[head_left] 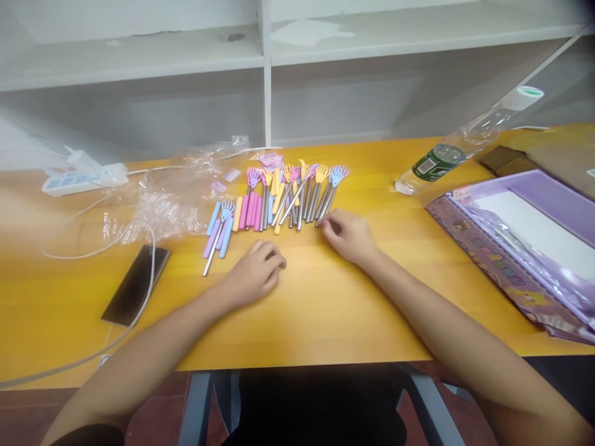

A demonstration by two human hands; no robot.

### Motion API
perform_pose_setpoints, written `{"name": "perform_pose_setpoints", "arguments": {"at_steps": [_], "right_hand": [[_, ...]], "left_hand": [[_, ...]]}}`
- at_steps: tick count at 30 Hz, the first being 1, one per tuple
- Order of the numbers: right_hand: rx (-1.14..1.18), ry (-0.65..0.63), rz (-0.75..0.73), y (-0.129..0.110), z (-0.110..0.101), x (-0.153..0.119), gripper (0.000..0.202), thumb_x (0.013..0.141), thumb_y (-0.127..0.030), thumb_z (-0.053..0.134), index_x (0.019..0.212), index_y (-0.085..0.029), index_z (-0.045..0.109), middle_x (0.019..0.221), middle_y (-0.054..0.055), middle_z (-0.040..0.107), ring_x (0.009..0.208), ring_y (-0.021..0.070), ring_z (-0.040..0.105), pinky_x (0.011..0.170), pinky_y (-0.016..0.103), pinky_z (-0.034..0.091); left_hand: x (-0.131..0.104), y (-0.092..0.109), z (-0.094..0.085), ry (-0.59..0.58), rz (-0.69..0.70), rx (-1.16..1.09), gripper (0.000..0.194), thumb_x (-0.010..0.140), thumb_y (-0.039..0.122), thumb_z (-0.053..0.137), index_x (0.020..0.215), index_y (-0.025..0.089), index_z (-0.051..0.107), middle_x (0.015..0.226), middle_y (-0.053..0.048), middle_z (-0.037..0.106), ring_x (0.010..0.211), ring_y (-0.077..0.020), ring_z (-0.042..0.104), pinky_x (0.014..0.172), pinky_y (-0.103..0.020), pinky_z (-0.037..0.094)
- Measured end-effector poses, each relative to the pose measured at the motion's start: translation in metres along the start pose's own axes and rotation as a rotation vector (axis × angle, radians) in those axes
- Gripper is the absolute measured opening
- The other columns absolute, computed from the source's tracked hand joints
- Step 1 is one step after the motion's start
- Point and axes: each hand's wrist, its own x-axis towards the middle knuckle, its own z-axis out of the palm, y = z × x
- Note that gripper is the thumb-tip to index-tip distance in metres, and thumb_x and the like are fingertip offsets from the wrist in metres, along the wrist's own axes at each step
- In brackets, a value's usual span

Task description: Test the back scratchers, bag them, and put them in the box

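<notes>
My left hand [258, 272] rests on the table with its fingers curled in, and nothing shows in it. Beside it lie a blue-headed back scratcher [216, 238] with a bare metal rod and several purple and blue handle sleeves [226, 237]. My right hand [348, 235] has thumb and forefinger closed at the lower end of a blue back scratcher [329, 197], at the right of a row. In that row, several metal-rod back scratchers with pink, yellow and purple claw heads lie among loose pink handle sleeves [251, 210] and yellow ones.
Crumpled clear plastic bags [167, 201] lie left of the row. A phone [136, 285] sits under a white cable [152, 266], near a power strip [86, 178]. At the right are a water bottle [437, 162] and an open purple box [506, 260]. White shelving [267, 80] stands behind.
</notes>
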Motion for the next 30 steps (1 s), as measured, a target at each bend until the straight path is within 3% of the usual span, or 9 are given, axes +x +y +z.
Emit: {"name": "perform_pose_setpoints", "arguments": {"at_steps": [4, 11, 15, 19, 27, 30], "right_hand": [[-0.074, 0.010, 0.014, 0.016, -0.006, -0.004, 0.019, 0.101, -0.025, 0.051, 0.095, -0.020, 0.069, 0.092, 0.009, 0.071, 0.083, 0.0241, 0.065, 0.080, 0.038, 0.052], [-0.225, -0.045, 0.066, 0.043, -0.012, 0.001, 0.037, 0.100, -0.028, 0.053, 0.132, -0.015, 0.067, 0.114, 0.016, 0.065, 0.106, 0.0316, 0.065, 0.100, 0.049, 0.054], [-0.349, -0.034, 0.075, 0.044, -0.007, 0.000, 0.043, 0.102, -0.035, 0.053, 0.137, -0.014, 0.066, 0.128, 0.020, 0.062, 0.121, 0.0380, 0.058, 0.106, 0.056, 0.050], [-0.387, -0.054, 0.099, 0.042, -0.006, -0.003, 0.044, 0.104, -0.040, 0.051, 0.139, -0.016, 0.065, 0.138, 0.020, 0.060, 0.125, 0.0396, 0.054, 0.105, 0.060, 0.048], [-0.352, -0.061, 0.096, 0.044, -0.008, -0.002, 0.044, 0.103, -0.041, 0.051, 0.138, -0.017, 0.066, 0.137, 0.020, 0.060, 0.123, 0.0398, 0.052, 0.104, 0.061, 0.046], [-0.295, -0.039, 0.056, 0.044, -0.006, 0.001, 0.046, 0.103, -0.033, 0.050, 0.145, -0.019, 0.064, 0.131, 0.019, 0.061, 0.120, 0.0379, 0.053, 0.104, 0.061, 0.047]], "left_hand": [[-0.002, 0.004, 0.002, -0.021, 0.002, 0.147, 0.033, 0.101, 0.017, 0.054, 0.133, 0.019, 0.065, 0.142, -0.016, 0.057, 0.132, -0.0350, 0.049, 0.114, -0.056, 0.048], [-0.001, 0.000, 0.001, -0.024, -0.041, 0.031, 0.032, 0.105, 0.021, 0.050, 0.135, 0.022, 0.064, 0.144, -0.014, 0.058, 0.133, -0.0336, 0.048, 0.117, -0.058, 0.047], [-0.001, 0.001, 0.001, -0.024, -0.045, 0.015, 0.032, 0.107, 0.022, 0.049, 0.135, 0.023, 0.064, 0.143, -0.013, 0.058, 0.136, -0.0330, 0.048, 0.118, -0.057, 0.046], [-0.001, 0.002, -0.001, -0.027, -0.047, 0.002, 0.032, 0.107, 0.022, 0.049, 0.135, 0.023, 0.064, 0.143, -0.013, 0.058, 0.137, -0.0327, 0.047, 0.120, -0.056, 0.045], [-0.001, 0.002, -0.001, -0.023, -0.045, 0.003, 0.032, 0.107, 0.023, 0.049, 0.135, 0.023, 0.064, 0.143, -0.014, 0.059, 0.136, -0.0326, 0.047, 0.118, -0.058, 0.046], [-0.001, 0.001, 0.000, -0.017, -0.039, 0.002, 0.032, 0.107, 0.023, 0.049, 0.136, 0.024, 0.064, 0.143, -0.013, 0.059, 0.135, -0.0328, 0.047, 0.118, -0.058, 0.046]]}}
